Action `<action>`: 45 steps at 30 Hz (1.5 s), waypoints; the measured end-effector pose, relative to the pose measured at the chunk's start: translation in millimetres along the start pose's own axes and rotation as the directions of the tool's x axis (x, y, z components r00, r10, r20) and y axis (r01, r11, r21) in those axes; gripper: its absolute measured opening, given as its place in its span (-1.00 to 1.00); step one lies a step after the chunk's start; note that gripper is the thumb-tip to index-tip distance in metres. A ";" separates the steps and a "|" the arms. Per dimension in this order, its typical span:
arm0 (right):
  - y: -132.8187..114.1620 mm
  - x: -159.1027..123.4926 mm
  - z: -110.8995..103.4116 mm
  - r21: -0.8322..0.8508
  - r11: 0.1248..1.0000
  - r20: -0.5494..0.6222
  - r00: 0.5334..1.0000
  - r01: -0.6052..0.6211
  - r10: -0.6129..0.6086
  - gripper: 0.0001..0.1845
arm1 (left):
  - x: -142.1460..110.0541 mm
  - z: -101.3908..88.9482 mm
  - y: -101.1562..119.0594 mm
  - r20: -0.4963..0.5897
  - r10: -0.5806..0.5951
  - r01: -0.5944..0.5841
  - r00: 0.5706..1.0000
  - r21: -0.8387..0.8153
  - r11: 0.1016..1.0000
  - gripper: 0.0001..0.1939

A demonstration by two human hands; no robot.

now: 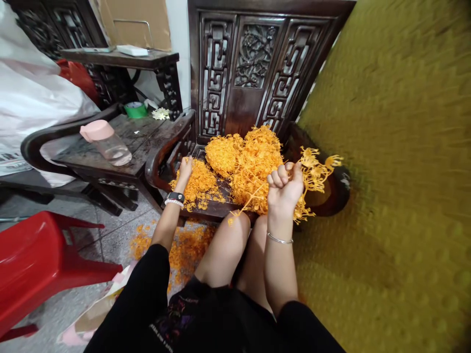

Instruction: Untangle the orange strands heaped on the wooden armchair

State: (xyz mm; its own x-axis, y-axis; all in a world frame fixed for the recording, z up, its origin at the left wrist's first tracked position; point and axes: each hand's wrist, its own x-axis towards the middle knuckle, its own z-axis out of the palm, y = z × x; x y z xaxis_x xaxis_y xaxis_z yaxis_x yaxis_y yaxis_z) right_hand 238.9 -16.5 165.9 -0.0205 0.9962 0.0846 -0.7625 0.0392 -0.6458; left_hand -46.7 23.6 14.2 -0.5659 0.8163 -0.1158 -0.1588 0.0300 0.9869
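Observation:
My right hand is closed in a fist around a bunch of orange plastic flower stems. Branching tips fan out on its right side, and one thin stem sticks out toward my knee. My left hand has its fingers pinched together over a low pile of small loose orange pieces; what is between the fingertips is hidden. Beside that pile, a larger heap of orange plastic sprays and a rounded orange clump rest on the dark wooden chair.
Orange bits are scattered over the floor below. To the left stand a side table with a pink-lidded bottle and green tape, plus a red plastic stool. A yellow-green textured surface rises close on the right.

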 end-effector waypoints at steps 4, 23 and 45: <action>3.5 1.4 -2.7 0.003 1.000 0.006 1.000 0.004 -0.004 -0.57 | -7.5 -0.8 -19.3 -0.034 0.120 -0.093 0.992 0.436 0.895 -0.70; 8.6 7.7 -4.2 0.108 0.979 -0.116 0.980 0.173 -0.161 -0.59 | -185.9 48.7 21.1 0.718 0.287 -0.362 0.634 -0.053 0.931 -0.38; -27.3 64.1 -29.7 -0.355 0.809 -0.188 0.812 0.468 -0.553 -0.61 | -282.0 -24.8 12.4 0.193 0.274 -0.331 0.942 0.411 0.849 -0.63</action>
State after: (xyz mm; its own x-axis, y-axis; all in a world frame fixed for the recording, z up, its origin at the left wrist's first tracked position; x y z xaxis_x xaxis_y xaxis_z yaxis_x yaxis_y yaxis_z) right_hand 277.6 48.5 166.5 0.5263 0.8018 0.2831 -0.3967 0.5260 -0.7523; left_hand 90.9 -220.6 56.3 -0.4209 0.8885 0.1827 0.3851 -0.0073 0.9229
